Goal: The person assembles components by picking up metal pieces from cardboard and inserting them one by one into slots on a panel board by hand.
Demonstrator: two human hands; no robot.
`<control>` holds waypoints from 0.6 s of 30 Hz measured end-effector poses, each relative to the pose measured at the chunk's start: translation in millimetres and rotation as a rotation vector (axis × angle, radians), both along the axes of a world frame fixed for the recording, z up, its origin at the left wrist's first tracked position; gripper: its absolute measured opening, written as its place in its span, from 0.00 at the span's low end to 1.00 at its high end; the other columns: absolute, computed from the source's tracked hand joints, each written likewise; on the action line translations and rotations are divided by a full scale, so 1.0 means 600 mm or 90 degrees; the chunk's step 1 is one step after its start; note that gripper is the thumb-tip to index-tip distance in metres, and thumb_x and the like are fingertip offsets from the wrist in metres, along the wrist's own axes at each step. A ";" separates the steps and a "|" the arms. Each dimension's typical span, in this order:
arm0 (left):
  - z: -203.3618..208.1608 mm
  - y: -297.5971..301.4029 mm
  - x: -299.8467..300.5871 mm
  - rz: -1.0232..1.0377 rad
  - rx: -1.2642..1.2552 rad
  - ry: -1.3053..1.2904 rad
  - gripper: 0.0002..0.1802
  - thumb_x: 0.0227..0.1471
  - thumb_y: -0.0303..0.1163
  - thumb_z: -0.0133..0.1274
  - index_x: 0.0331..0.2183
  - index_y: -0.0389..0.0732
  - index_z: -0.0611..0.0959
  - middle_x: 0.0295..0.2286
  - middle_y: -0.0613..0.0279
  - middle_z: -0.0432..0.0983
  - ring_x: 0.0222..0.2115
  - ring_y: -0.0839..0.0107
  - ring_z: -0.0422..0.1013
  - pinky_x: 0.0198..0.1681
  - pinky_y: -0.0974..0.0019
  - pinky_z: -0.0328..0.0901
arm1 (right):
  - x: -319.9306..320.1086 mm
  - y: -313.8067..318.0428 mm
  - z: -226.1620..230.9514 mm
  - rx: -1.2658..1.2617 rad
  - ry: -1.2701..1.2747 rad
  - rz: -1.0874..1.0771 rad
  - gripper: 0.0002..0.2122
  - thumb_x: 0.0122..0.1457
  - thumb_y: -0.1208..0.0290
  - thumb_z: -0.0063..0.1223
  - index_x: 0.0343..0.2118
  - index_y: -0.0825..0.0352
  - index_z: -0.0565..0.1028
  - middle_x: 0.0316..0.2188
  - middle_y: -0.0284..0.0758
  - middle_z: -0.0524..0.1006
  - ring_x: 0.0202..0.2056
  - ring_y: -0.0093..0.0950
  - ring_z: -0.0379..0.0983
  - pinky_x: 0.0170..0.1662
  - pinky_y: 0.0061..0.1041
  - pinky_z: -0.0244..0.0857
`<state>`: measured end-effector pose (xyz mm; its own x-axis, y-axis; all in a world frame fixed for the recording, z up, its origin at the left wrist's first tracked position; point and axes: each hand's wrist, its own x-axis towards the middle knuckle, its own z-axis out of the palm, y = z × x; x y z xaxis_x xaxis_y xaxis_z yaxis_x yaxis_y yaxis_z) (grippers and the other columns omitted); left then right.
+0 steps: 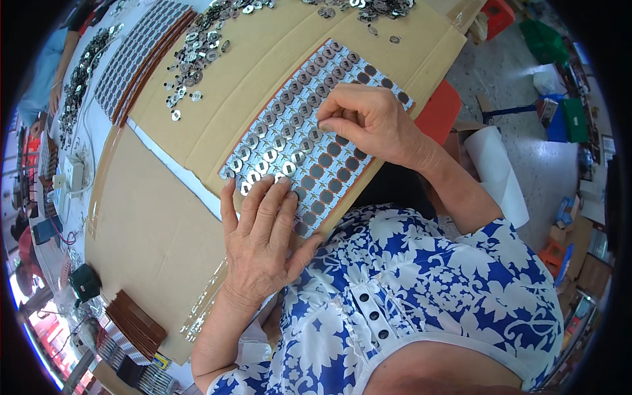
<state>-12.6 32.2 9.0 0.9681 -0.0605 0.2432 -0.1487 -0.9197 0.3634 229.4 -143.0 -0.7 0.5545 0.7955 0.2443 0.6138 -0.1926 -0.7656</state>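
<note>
A red-edged, pale-blue board [326,160] lies flat on cardboard [240,85], partly covered by silvery discs [270,155].

A pale grey floor [484,72] is stretching away on the right, where a red plastic seat [441,113] is standing just beside the white table [172,168] and a white roll [497,168] is resting nearby. Farther off, a green box [575,120] and an orange stool [552,253] are sitting amid clutter, while a bluish-white strip of light [33,345] is glowing along the left rim.

Sheet [316,172] on cardboard [230,99]; discs [280,143] on sheet; loose pieces [197,52] beyond; stacked sheets [138,56] farther left.
</note>
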 end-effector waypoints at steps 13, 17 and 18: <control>-0.008 -0.030 0.031 0.041 -0.001 0.026 0.45 0.58 0.55 0.68 0.66 0.34 0.78 0.68 0.49 0.71 0.72 0.47 0.63 0.77 0.32 0.42 | -0.043 0.005 -0.004 0.045 -0.204 0.007 0.07 0.59 0.79 0.71 0.39 0.68 0.83 0.31 0.37 0.77 0.33 0.38 0.80 0.35 0.34 0.72; -0.006 -0.029 0.028 0.039 -0.015 0.020 0.46 0.55 0.53 0.70 0.66 0.36 0.78 0.68 0.50 0.72 0.72 0.47 0.63 0.77 0.31 0.42 | -0.026 -0.008 0.004 0.068 -0.165 -0.003 0.09 0.61 0.81 0.69 0.43 0.68 0.83 0.33 0.37 0.78 0.35 0.35 0.80 0.37 0.31 0.73; -0.005 -0.030 0.028 0.039 -0.021 0.020 0.46 0.55 0.53 0.70 0.66 0.36 0.79 0.68 0.50 0.72 0.72 0.47 0.63 0.77 0.31 0.42 | -0.010 -0.017 0.006 0.128 -0.100 -0.012 0.08 0.62 0.81 0.68 0.44 0.68 0.83 0.34 0.37 0.79 0.35 0.33 0.80 0.37 0.30 0.73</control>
